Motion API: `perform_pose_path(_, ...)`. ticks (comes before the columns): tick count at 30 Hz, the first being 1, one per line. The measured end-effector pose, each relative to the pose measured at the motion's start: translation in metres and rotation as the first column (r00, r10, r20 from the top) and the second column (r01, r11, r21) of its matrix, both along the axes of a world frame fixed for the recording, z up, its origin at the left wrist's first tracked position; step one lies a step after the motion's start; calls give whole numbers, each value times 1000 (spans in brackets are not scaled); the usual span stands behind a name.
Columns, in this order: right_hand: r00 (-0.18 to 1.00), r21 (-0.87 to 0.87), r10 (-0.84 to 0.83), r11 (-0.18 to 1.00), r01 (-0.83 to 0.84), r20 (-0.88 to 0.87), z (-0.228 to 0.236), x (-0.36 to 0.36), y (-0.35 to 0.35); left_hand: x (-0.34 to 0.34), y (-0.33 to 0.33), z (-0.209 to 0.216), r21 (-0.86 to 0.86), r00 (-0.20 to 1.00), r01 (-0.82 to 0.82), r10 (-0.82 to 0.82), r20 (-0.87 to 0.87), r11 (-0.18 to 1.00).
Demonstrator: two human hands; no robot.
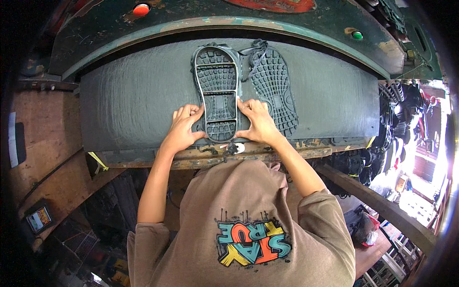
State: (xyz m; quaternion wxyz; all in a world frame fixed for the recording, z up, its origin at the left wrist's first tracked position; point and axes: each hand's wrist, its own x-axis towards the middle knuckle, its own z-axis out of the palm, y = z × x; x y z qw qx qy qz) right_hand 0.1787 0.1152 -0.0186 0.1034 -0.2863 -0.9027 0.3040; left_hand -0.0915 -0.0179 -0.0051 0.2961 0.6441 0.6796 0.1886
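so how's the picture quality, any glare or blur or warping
In the head view, fisheye distortion bows the green machine; glare washes out the far right; the lower left is in deep shadow; the left hand, right hand and framed sole look reasonably sharp.

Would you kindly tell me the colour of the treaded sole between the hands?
The treaded sole is dark grey, nearly black, as the head view shows.

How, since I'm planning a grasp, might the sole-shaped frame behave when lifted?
The frame is probably stiff: crossbars brace its narrow outline. It's likely light for its size, being mostly open. Lying flat, it seems unlikely to roll.
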Motion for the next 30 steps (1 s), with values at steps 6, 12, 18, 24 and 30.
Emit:
perform_pose_path(6, 1000, 20, -2, 1000, 2, 11, -6, 3, 0, 0, 1, -10, 29, 1000, 24, -24, -17, 999)
perform_pose_path(12, 1000, 19, 1, 1000, -1, -20, -11, 0, 0, -2, 0, -12, 29, 1000, 6, -5, -10, 1000)
perform_pose_path(18, 1000, 11, -3, 1000, 2, 25, -4, 5, -3, 4, -3, -5, 3, 1000, 0, 0, 22, 1000)
perform_pose_path(24, 1000, -35, -13, 999, 13, 0, -3, 3, 0, 0, -2, -7, 17, 1000, 10, -11, 21, 1000)
perform_pose_path(30, 999, -11, -9, 1000, 9, 34, -1, 1, 10, -2, 8, -6, 56, 999, 30, -32, 29, 998)
